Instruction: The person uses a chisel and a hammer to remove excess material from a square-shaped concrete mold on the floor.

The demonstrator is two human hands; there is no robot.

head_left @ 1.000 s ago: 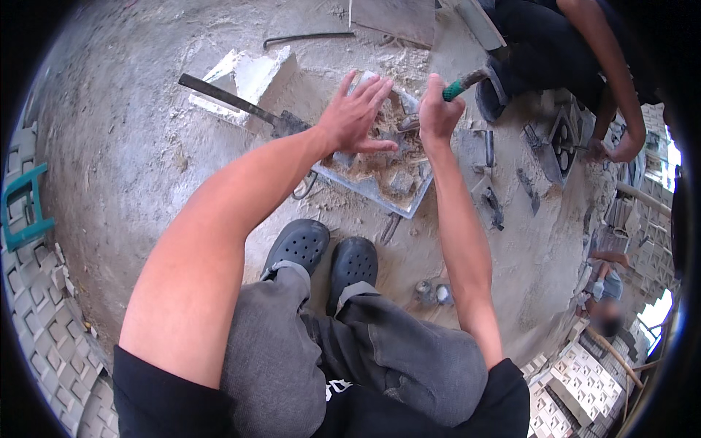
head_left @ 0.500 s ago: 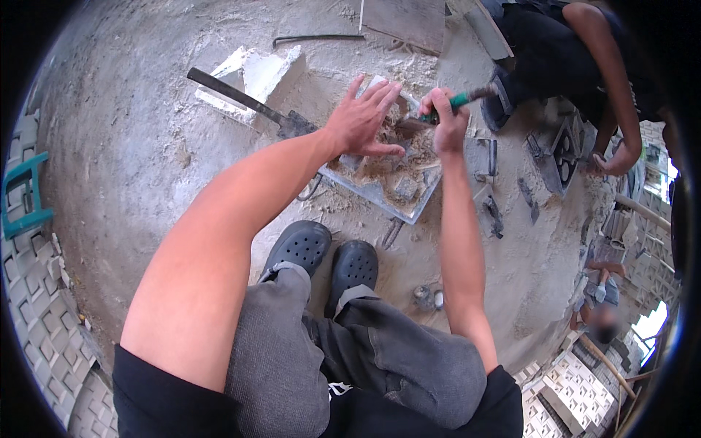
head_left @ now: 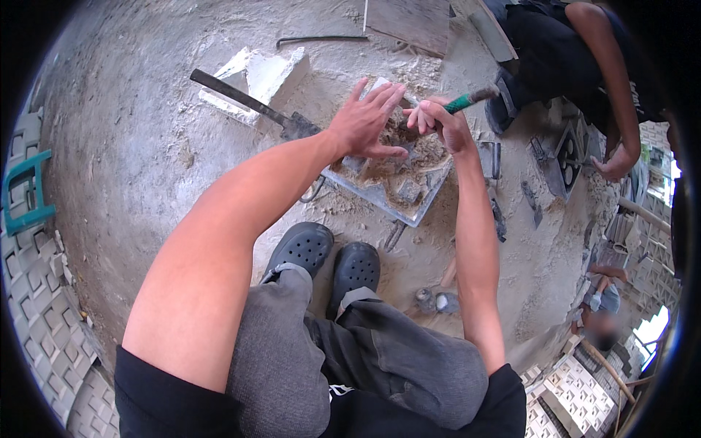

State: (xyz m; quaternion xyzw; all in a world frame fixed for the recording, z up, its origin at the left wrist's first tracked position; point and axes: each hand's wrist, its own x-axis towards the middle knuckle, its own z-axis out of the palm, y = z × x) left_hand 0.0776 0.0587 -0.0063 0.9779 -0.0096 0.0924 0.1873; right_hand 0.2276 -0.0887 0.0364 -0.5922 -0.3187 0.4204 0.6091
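Observation:
My left hand (head_left: 365, 124) is spread with its palm down over the far left part of a square metal mould (head_left: 383, 204). Whether it presses on the mould or hovers, I cannot tell. Crumbly tan sand-like material (head_left: 409, 157) and a few grey pieces lie inside the mould. At its far right side, my right hand (head_left: 447, 125) is closed around a green-handled tool (head_left: 467, 98). The worn handle end points up and right, while the tool's working end is hidden by my fingers.
A long flat metal bar (head_left: 237, 93) leans by broken white blocks (head_left: 274, 77). A bent rod (head_left: 321, 39) lies beyond. Right of me, another person's hand (head_left: 617, 164) is beside a patterned mould (head_left: 568, 160). A hammer (head_left: 447, 301) lies near my feet; a teal stool (head_left: 29, 193) stands left.
My right hand has turned and shifted slightly right and nearer, lifting the green-handled tool; its flat brownish part no longer shows. My left hand stays nearly in place.

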